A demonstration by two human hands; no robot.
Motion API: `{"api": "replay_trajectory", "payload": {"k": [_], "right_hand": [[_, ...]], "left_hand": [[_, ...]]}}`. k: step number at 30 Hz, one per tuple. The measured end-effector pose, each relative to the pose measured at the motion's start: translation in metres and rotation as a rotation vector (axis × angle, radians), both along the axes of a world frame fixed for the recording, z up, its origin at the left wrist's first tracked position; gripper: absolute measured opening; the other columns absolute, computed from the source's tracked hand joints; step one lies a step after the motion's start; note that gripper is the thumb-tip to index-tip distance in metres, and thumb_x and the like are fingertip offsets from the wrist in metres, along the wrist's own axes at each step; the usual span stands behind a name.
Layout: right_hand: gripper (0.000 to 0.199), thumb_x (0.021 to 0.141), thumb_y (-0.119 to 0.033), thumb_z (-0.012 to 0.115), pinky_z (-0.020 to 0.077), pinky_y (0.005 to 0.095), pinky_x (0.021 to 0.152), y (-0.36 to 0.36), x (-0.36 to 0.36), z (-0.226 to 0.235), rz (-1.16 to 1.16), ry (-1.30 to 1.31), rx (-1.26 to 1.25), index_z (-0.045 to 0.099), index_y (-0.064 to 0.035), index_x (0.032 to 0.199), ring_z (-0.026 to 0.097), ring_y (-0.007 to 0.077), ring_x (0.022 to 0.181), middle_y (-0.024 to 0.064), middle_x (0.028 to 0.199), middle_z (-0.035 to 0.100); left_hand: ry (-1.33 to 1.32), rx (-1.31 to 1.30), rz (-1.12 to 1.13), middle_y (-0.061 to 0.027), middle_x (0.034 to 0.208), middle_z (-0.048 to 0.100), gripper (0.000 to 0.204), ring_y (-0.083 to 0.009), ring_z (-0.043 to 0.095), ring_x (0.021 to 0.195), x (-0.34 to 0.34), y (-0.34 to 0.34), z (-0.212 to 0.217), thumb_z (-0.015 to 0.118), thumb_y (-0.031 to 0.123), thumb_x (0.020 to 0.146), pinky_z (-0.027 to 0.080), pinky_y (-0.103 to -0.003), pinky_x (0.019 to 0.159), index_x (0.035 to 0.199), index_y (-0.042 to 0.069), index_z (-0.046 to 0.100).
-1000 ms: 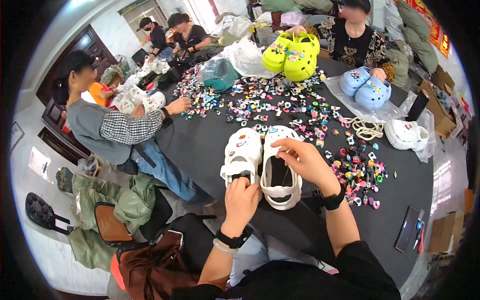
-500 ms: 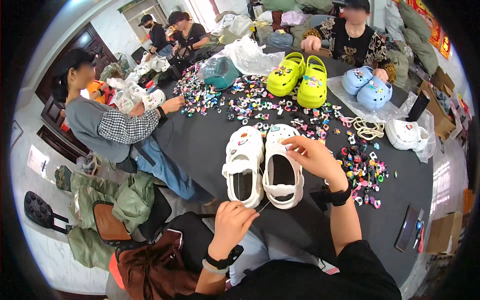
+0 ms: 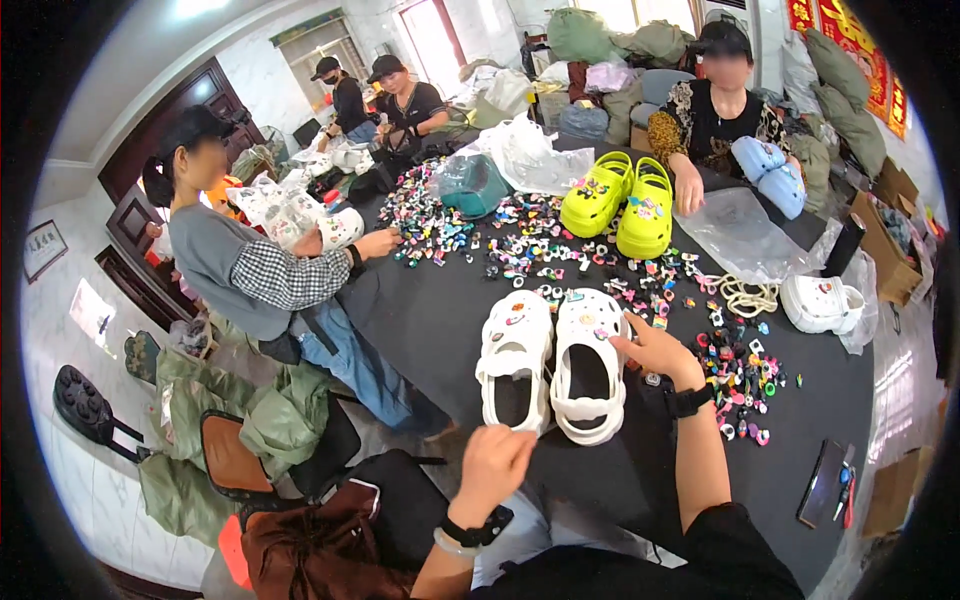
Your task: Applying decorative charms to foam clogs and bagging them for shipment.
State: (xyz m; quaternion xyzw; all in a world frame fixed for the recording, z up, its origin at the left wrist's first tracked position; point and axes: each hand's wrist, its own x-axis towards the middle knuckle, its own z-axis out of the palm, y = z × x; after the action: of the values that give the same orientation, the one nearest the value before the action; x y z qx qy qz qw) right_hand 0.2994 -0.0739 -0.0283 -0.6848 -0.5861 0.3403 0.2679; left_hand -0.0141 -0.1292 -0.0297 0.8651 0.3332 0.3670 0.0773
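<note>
Workroom with a dark bench (image 3: 430,325), several people around it, inspected from where I stand. Right grip (image 3: 665,352): thumb and forefinger spread apart at the outer side of the right white clog (image 3: 578,335); whether they bear on it is unclear. Left grip (image 3: 497,465): fingers curled in, just behind the heel of the left white clog (image 3: 513,335); I cannot tell whether anything is pinched. Both clogs sit side by side on the bench, soles down, toes away from the wearer, small charms on their uppers.

Handling, in my judgement: brace the shoe by its side wall, hold the thumb clear of seated charms, and apply any pressure squarely so the upper does not buckle.

Farther out: loose charms (image 3: 740,375) heaped by the right forearm; pale cord (image 3: 748,298); yellow-green clogs (image 3: 644,230) beyond the toes. Opposite sits a co-worker (image 3: 725,125), blue clogs (image 3: 782,190) raised at chest level.
</note>
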Motion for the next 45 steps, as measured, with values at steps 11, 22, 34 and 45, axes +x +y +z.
{"api": "replay_trajectory", "payload": {"k": [11, 22, 34, 45], "right_hand": [[0.105, 0.077, -0.051, 0.068, 0.0549, 0.0334, 0.051, 0.006, 0.0, -0.009, -0.073, 0.42, -0.191, 0.006, 0.0001, 0.143, 0.066, 0.0255, 0.064, 0.0248, 0.096, 0.062], [0.084, 0.082, -0.043, 0.066, 0.0581, 0.0371, 0.059, 0.017, -0.023, -0.002, -0.056, 0.505, 0.025, 0.023, 0.0042, 0.136, 0.065, 0.0291, 0.088, 0.0249, 0.116, 0.053], [0.087, 0.087, -0.031, 0.062, 0.0545, 0.0307, 0.06, 0.012, -0.079, -0.029, 0.243, 0.463, 0.028, 0.0, -0.0146, 0.146, 0.063, 0.0197, 0.068, 0.0185, 0.096, 0.062], [0.096, 0.088, -0.031, 0.062, 0.0517, 0.0284, 0.058, 0.019, -0.073, -0.05, 0.268, 0.443, -0.082, -0.01, 0.0001, 0.144, 0.065, 0.021, 0.072, 0.0197, 0.099, 0.063]], "left_hand": [[-0.182, -0.43, 0.095, -0.0076, 0.064, 0.05, 0.035, -0.0159, 0.051, 0.061, 0.006, 0.033, -0.002, 0.069, 0.012, 0.08, 0.044, -0.03, 0.06, 0.11, -0.001, 0.059], [0.115, -0.571, 0.19, -0.0195, 0.062, 0.058, 0.033, -0.0326, 0.06, 0.057, 0.042, 0.095, -0.011, 0.066, 0.025, 0.076, 0.044, -0.042, 0.055, 0.08, -0.007, 0.058], [0.133, -0.528, 0.026, -0.005, 0.05, 0.041, 0.035, -0.0128, 0.037, 0.046, -0.055, 0.153, 0.004, 0.07, 0.024, 0.079, 0.031, -0.033, 0.044, 0.064, -0.003, 0.052], [0.343, -0.434, 0.241, -0.0112, 0.069, 0.056, 0.04, -0.0279, 0.055, 0.065, -0.062, 0.137, 0.021, 0.068, 0.041, 0.078, 0.044, -0.037, 0.059, 0.089, 0.003, 0.063]]}}
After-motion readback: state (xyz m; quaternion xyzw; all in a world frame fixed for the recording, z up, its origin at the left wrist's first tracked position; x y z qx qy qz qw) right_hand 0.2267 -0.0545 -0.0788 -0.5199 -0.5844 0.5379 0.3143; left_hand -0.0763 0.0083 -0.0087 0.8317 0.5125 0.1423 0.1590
